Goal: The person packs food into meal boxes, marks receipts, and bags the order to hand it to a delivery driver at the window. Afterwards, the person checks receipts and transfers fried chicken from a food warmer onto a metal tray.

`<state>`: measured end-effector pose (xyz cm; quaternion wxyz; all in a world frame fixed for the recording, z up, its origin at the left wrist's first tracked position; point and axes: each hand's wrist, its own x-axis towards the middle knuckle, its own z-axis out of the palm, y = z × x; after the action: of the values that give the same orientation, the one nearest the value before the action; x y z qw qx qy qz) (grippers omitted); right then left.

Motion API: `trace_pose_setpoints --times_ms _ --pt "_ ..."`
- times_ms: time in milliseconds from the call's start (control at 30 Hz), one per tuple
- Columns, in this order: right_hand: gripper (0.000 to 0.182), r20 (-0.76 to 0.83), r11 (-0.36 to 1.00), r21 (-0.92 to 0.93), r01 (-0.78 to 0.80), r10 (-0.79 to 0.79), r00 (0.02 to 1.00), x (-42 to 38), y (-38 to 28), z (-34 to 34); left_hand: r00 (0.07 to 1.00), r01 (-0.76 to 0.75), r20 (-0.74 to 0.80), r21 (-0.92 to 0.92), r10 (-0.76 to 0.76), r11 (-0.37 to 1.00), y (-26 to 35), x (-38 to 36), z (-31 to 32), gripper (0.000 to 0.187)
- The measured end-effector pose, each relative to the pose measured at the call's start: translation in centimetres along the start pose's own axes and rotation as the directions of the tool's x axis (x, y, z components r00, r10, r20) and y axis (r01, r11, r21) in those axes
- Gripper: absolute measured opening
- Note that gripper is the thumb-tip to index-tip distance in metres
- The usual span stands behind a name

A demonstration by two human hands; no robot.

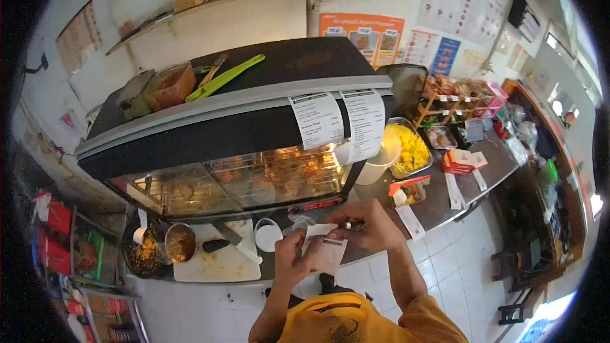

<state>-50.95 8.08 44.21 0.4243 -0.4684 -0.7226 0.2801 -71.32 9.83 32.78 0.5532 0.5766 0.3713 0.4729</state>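
A small white printed receipt [332, 253] is held up in front of my body, folded or curled at its top. My left hand [294, 259] pinches its left side. The fingers of my right hand [376, 228] are closed at its upper right edge. A small shiny dark spot shows at the right fingers, too small to make out. Just left of my hands, a white round lid or tub [268, 236] lies on the counter. Two long printed slips [316, 121] hang from the front edge of the warming cabinet [254, 98] above.
A cutting board [219, 267] bears a knife [236, 241], beside a bowl of brown sauce [182, 243]. To the right are a tray of yellow food [410, 147], a filled food box [410, 192] and a red-and-white box [459, 161]. Green tongs [225, 78] lie atop the cabinet.
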Motion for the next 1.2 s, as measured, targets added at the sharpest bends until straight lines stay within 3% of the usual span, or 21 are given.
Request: trace_pose_setpoints --times_ms 33,67,133,167,200,267,333,367,467,567,667,733,833,867,967,1033,1100,1133,1200 --pt "0.031 0.031 0.998 0.008 -0.055 0.055 0.998 0.4 0.0 -0.4 0.991 -0.13 -0.003 0.01 0.13 0.991 2.7 0.0 0.2 0.016" --pt "0.029 -0.02 0.99 0.087 -0.115 0.117 0.993 0.5 0.3 -0.5 0.994 -0.112 0.002 0.088 0.113 0.99 2.8 0.2 0.2 0.016" --pt "0.025 -0.117 0.947 0.235 -0.22 0.253 0.96 0.4 0.7 -1.0 0.959 -0.274 -0.043 0.132 0.282 0.953 4.7 1.8 0.9 0.022" --pt "0.021 -0.232 0.987 0.158 -0.028 0.064 0.971 -0.1 3.3 -1.3 0.934 -0.345 -0.04 0.167 0.356 0.924 6.0 3.3 1.0 0.025" --pt "0.02 -0.269 0.954 0.297 -0.047 0.131 0.954 -0.7 3.3 -2.2 0.903 -0.413 -0.031 0.202 0.428 0.888 7.6 5.0 0.9 0.028" --pt "0.02 -0.305 0.832 0.552 -0.059 0.268 0.914 -1.4 2.8 -3.9 0.699 -0.635 0.084 0.531 0.71 0.562 11.8 9.3 1.3 0.036" --pt "0.019 -0.34 0.859 0.512 -0.023 0.227 0.913 -2.1 3.6 -4.8 0.606 -0.657 0.221 0.681 0.764 0.324 15.2 13.9 2.4 0.038" --pt "0.02 -0.346 0.869 0.495 -0.005 0.202 0.916 -2.3 3.8 -4.8 0.594 -0.635 0.257 0.732 0.763 0.248 15.5 16.5 2.8 0.037" --pt "0.012 -0.598 0.934 0.344 -0.099 0.299 0.744 -2.7 3.8 -2.6 0.578 -0.582 0.308 0.805 0.756 0.117 13.9 20.8 2.1 0.031" --pt "0.012 -0.582 0.908 0.416 -0.043 0.302 0.755 -3.3 7.2 -2.4 0.534 -0.543 0.262 0.835 0.803 0.089 14.6 19.5 -1.4 0.023" --pt "0.01 -0.528 0.913 0.405 -0.047 0.276 0.803 -3.8 8.5 -2.3 0.571 -0.423 0.19 0.902 0.798 0.087 15.1 17.9 -9.3 0.023" --pt "0.01 -0.592 0.922 0.381 -0.067 0.299 0.748 -3.8 9.0 -1.1 0.548 -0.324 0.123 0.943 0.828 0.074 15.6 17.0 -15.1 0.021" --pt "0.02 -0.454 0.904 0.393 -0.166 0.348 0.82 -4.4 11.2 -1.1 0.505 -0.188 0.062 0.981 0.861 0.04 16.0 15.6 -23.0 0.019" --pt "0.019 -0.439 0.879 0.392 -0.271 0.437 0.785 -4.4 11.2 -0.8 0.492 -0.152 0.047 0.988 0.869 0.032 15.6 15.7 -26.0 0.019" --pt "0.02 -0.419 0.864 0.471 -0.179 0.398 0.816 -2.7 8.3 2.1 0.462 -0.09 -0.014 0.994 0.887 0.062 15.7 15.0 -30.8 0.019" --pt "0.027 -0.342 0.85 0.454 -0.267 0.443 0.829 -3.2 9.8 2.8 0.445 -0.12 0.031 0.992 0.895 0.026 15.6 14.8 -32.5 0.021" --pt "0.029 -0.289 0.804 0.516 -0.294 0.487 0.824 -3.2 9.8 3.3 0.493 0.054 -0.007 0.998 0.87 -0.022 15.3 13.9 -31.5 0.034" --pt "0.029 -0.294 0.781 0.55 -0.297 0.514 0.806 -3.2 9.2 3.4 0.484 0.172 0.022 0.978 0.875 -0.12 15.2 13.2 -29.6 0.05" --pt "0.014 -0.268 0.888 0.346 -0.304 0.404 0.875 -2.1 6.6 2.2 0.458 0.105 -0.024 0.994 0.889 -0.027 16.4 13.1 -23.0 0.056"
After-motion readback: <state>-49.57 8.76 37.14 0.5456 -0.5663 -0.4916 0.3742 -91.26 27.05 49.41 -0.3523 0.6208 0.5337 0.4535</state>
